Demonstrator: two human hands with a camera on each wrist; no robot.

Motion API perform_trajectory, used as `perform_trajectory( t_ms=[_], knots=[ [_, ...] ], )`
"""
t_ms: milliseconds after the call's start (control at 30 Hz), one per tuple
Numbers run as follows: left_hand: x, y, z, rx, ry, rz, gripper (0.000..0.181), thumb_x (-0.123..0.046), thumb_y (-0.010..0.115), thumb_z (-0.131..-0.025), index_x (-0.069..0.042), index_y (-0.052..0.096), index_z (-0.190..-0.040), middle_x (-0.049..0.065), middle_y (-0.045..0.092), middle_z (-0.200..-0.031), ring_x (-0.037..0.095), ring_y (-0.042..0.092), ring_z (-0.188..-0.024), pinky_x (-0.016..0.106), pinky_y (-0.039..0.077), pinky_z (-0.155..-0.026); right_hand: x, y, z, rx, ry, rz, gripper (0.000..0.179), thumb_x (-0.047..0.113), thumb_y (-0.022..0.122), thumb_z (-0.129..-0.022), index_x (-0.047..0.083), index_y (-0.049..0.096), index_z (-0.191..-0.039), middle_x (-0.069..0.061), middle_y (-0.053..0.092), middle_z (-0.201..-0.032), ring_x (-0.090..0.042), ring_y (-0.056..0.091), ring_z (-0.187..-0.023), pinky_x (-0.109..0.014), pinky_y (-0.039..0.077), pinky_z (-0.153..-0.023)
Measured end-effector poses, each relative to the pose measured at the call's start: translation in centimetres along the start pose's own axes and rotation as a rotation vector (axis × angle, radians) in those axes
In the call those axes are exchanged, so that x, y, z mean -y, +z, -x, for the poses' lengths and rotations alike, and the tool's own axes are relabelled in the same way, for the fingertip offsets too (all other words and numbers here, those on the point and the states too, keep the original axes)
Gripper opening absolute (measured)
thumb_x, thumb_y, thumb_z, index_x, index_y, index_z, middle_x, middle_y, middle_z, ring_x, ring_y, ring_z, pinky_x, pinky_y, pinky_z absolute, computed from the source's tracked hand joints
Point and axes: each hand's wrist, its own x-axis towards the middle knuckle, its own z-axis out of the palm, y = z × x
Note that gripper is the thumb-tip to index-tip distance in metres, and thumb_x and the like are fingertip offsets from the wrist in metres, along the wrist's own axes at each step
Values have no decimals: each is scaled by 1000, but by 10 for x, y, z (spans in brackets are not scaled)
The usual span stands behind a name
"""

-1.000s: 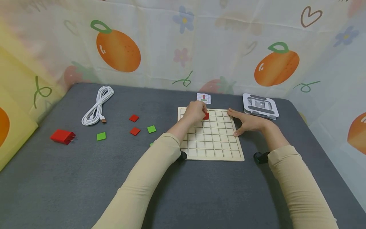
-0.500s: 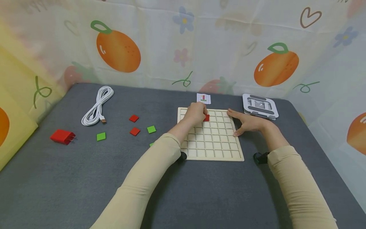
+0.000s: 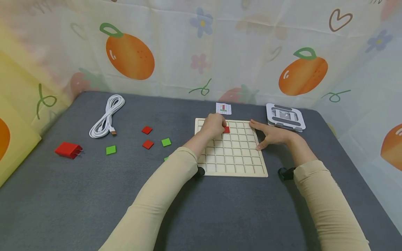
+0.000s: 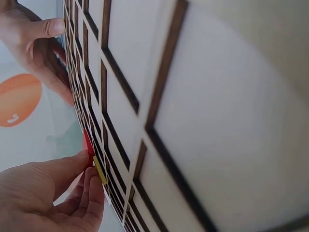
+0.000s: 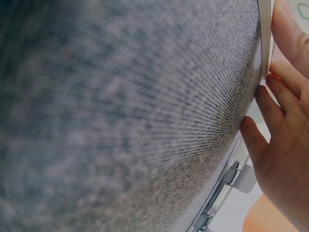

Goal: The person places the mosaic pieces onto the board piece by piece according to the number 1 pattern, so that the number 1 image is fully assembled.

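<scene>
Toward the far edge of the gridded board [image 3: 233, 152], a red tile [image 3: 226, 130] sits pinched in the grip of the left hand [image 3: 214, 124], a yellow piece [image 4: 100, 170] just beside it. The right hand [image 3: 272, 134], fingers spread, touches the board's side. Beyond lies a printed card [image 3: 223, 108].

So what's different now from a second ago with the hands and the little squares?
The left hand and the red tile it pinches moved slightly toward the near edge of the wooden grid board. I see nothing let go. The right hand stayed on the board's right edge; the loose tiles stayed put.
</scene>
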Motion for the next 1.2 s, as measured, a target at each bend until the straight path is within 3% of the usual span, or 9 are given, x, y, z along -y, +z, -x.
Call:
perform_trajectory(
  t_ms=[700,833,1200],
  knots=[
    [1,1,-1,10,10,-45,28,-11,71,-89,-4,70,-116,10,72,-118,28,65,-115,38,53,-98,-1,0,0,-3,7,-1,116,19,84,-76,5,4,-159,-18,-12,-166,-43,-11,-153,-66,2,-120],
    [0,0,-1,18,4,-32,30,-12,71,-90,-4,70,-119,10,70,-123,29,63,-121,38,52,-100,-1,0,0,-3,9,-4,117,19,84,-76,5,3,-159,-18,-12,-166,-43,-11,-153,-67,2,-120],
    [-2,-22,4,11,15,67,30,-11,68,-92,-4,67,-121,10,68,-123,27,62,-119,38,51,-101,-3,0,-1,3,5,-7,117,19,84,-76,5,2,-159,-19,-13,-166,-44,-13,-153,-67,1,-119]
  ],
)
